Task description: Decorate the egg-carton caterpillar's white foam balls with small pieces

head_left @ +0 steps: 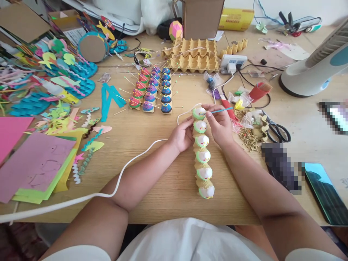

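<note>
A strip of egg carton (pixel 201 150) with several cups lies lengthwise in front of me, its bumps capped in white with pale green edges and small coloured dots. My left hand (pixel 182 135) grips its left side near the far end, thumb along the edge. At the far cup, the fingers of my right hand (pixel 219 125) pinch a thin blue stick (pixel 223 110) that points right; its inner end is hidden by my fingers. Beyond stand painted egg carton strips (pixel 150 90) in red, purple and dark blue, with pins sticking out sideways.
Left are coloured paper sheets (pixel 40 163), blue paper strips (pixel 110 99) and cut-outs. Scissors (pixel 277 130), scraps and phones (pixel 324 192) lie right. A white cable (pixel 130 161) crosses my left arm. Egg trays (pixel 193 54), a power strip (pixel 235 61) and a fan (pixel 307 72) stand behind.
</note>
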A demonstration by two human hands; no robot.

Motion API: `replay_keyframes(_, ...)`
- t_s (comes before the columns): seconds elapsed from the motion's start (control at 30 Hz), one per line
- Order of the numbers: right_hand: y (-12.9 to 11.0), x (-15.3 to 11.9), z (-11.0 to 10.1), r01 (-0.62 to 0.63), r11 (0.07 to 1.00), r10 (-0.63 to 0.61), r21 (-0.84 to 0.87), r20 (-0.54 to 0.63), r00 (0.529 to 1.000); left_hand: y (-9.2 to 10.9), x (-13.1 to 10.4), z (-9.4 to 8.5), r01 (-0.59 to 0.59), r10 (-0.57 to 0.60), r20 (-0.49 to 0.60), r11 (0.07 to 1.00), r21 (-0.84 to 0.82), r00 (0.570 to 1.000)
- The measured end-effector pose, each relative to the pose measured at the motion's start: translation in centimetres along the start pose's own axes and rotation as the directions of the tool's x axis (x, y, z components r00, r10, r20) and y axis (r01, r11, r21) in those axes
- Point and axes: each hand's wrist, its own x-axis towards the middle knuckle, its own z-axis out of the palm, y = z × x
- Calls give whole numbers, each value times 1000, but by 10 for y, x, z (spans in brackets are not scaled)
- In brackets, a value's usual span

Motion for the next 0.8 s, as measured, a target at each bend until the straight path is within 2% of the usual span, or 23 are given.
replay_keyframes(0.17,4,1,-1,-2,1000,3,15,-22,1000,0,1,-1,-1,0,5,999,39,1000)
replay_keyframes(0.53,3,1,-1,-22,1000,22,-9,-17,1000,0,-1,-2,-3,3,-6,1000,4,1000)
replay_keyframes(0.8,2,1,0,-8,1000,8,-8,-17,1000,0,-3,4,-22,22,-11,1000,9,1000)
